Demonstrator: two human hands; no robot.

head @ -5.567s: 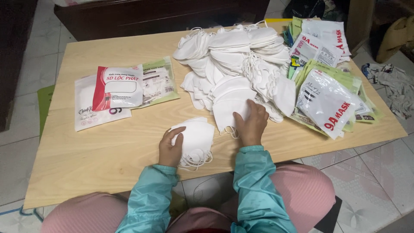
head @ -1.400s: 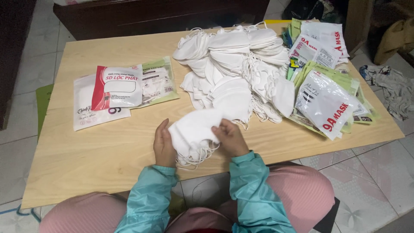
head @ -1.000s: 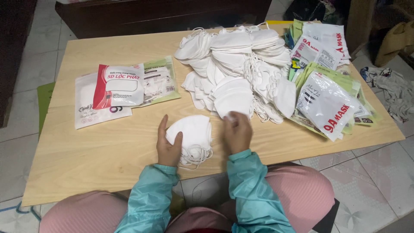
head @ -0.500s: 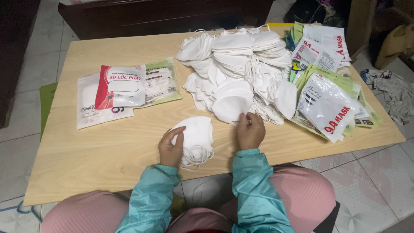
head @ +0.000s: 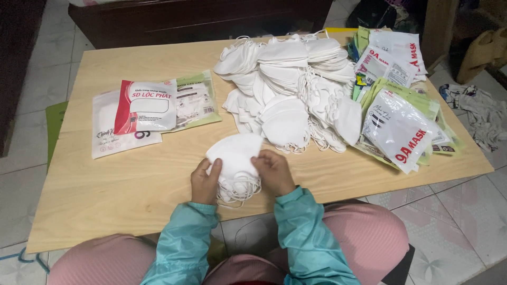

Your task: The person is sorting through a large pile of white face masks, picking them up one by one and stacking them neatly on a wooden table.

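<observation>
A small stack of folded white face masks (head: pixel 234 158) lies near the front edge of a light wooden table (head: pixel 132 174), its ear loops spilling toward me. My left hand (head: pixel 205 180) grips the stack's left side. My right hand (head: pixel 273 170) pinches the right edge of the top mask. Both arms wear teal sleeves. Just beyond my hands rises a big heap of loose white masks (head: pixel 288 84).
Flat packets, one with a red panel (head: pixel 145 105), lie at the left. A pile of green and white mask bags (head: pixel 398 124) sits at the right. A dark wooden cabinet (head: pixel 185 16) stands behind the table, and a grey cloth (head: pixel 483 116) lies on the tiled floor.
My right hand came back from the big heap with another mask and now holds it on the small stack. My left hand stayed at the stack's left side.
</observation>
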